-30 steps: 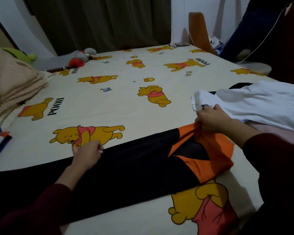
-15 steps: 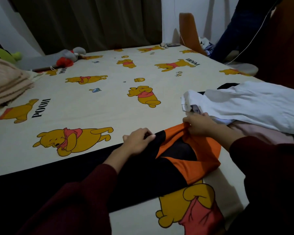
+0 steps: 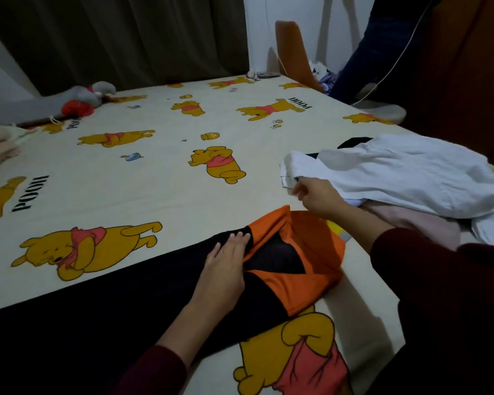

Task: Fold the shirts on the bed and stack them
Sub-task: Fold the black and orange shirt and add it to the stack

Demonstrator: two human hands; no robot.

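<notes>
Right hand (image 3: 315,196) has let go of the orange collar and lifted, fingers loosely curled, holding nothing; left hand (image 3: 228,258) slid over and now lies flat, fingers straight, on the black-and-orange shirt (image 3: 143,303), likely pinning the fold smooth. Shirt lies lengthwise along the near edge of the bed (image 3: 160,189). One unfolded pile (image 3: 397,172) just right: white, pink, something black, exact count unclear.

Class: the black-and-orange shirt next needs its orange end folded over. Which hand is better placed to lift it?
Probably the right hand: it hangs free just above the shirt's orange end, holding nothing. The left hand lies flat, pinning the black part.
</notes>
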